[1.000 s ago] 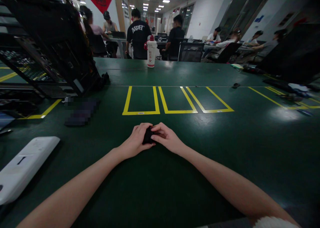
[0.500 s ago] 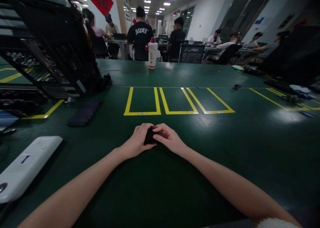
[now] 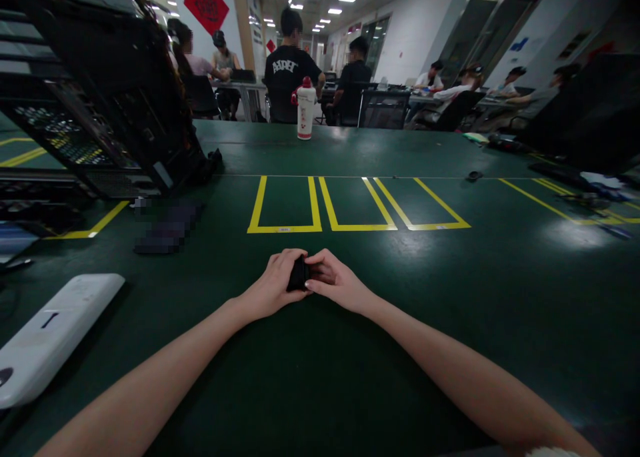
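Observation:
A small black object [image 3: 297, 275], too dark to tell its kind, sits between my two hands above the green table [image 3: 320, 390]. Round its left side curls my left hand [image 3: 274, 280], thumb below and fingers over the top. My right hand [image 3: 339, 282] meets it from the right, its fingertips and thumb pressed to that side. Much of the object is hidden behind the fingers. Just beyond the hands, yellow tape outlines [image 3: 285, 229] mark the tabletop.
An open black computer case [image 3: 135, 110] stands at the left. Nearer lie a blurred dark flat item [image 3: 167, 227] and a white device [image 3: 60, 337]. A white bottle with a red lid [image 3: 305, 113] stands at the far edge. Several people sit beyond. Cables and small items [image 3: 590, 200] lie right.
My right thumb and fingers have shifted slightly on the black object. Both hands stay in nearly the same place. A seated person in the background has leaned to the right.

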Action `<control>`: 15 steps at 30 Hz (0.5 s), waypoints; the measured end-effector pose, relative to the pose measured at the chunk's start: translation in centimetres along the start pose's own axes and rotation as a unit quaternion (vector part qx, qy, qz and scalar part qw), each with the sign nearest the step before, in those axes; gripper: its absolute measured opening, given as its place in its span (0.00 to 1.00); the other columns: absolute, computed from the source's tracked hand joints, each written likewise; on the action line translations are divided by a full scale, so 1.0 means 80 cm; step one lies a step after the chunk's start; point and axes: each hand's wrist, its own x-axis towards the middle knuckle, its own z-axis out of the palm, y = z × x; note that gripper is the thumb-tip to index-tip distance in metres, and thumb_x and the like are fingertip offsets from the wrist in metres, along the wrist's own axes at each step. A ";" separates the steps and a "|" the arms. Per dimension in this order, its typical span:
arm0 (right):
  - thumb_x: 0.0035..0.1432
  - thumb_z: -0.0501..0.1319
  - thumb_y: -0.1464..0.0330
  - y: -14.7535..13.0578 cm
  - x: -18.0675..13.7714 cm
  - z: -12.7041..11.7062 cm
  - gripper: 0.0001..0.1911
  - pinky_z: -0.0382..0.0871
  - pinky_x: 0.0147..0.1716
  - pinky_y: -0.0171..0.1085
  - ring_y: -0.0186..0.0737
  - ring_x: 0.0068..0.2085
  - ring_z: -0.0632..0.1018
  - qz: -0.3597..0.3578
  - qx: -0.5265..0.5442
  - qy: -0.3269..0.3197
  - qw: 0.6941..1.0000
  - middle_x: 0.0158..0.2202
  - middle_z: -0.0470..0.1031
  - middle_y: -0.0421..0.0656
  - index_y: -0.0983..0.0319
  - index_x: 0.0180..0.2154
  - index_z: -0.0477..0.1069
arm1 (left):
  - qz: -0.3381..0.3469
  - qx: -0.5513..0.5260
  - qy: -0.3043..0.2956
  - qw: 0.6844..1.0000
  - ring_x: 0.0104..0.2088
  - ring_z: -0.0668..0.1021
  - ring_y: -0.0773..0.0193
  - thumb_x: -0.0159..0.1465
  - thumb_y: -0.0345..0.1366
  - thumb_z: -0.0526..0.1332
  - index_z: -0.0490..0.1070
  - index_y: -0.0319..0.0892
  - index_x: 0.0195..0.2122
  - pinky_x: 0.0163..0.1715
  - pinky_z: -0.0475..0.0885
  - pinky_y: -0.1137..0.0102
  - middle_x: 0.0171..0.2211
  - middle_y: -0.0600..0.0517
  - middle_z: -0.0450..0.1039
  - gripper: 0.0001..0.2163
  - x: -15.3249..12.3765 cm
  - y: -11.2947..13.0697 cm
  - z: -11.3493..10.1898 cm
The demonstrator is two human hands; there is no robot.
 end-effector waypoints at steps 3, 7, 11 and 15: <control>0.52 0.58 0.69 0.001 0.001 0.001 0.12 0.69 0.45 0.43 0.37 0.46 0.70 -0.006 0.003 0.016 1.000 0.43 0.63 0.40 0.59 0.40 0.61 | 0.003 0.000 0.004 1.000 0.50 0.64 0.51 0.57 0.36 0.59 0.50 0.47 0.53 0.47 0.64 0.54 0.50 0.46 0.58 0.25 0.000 0.001 -0.001; 0.52 0.58 0.68 0.005 0.005 0.004 0.11 0.70 0.43 0.42 0.38 0.46 0.71 -0.007 -0.003 0.035 0.999 0.42 0.64 0.40 0.58 0.39 0.61 | 0.013 0.009 0.008 1.000 0.50 0.65 0.53 0.57 0.36 0.60 0.50 0.46 0.52 0.48 0.62 0.54 0.49 0.46 0.58 0.24 0.002 0.004 -0.001; 0.53 0.57 0.68 0.006 0.004 0.005 0.15 0.67 0.46 0.44 0.39 0.47 0.69 -0.013 -0.040 0.038 0.998 0.44 0.64 0.42 0.59 0.44 0.59 | 0.004 0.007 0.004 1.000 0.50 0.64 0.53 0.57 0.36 0.59 0.50 0.46 0.52 0.47 0.63 0.55 0.49 0.46 0.58 0.24 0.002 0.004 0.000; 0.55 0.55 0.67 0.002 0.001 0.005 0.13 0.67 0.46 0.44 0.39 0.47 0.69 -0.004 -0.053 0.017 0.998 0.44 0.64 0.42 0.59 0.44 0.60 | 0.001 0.003 0.006 1.000 0.50 0.64 0.52 0.57 0.35 0.60 0.50 0.46 0.52 0.47 0.64 0.55 0.50 0.46 0.58 0.24 0.001 0.002 0.000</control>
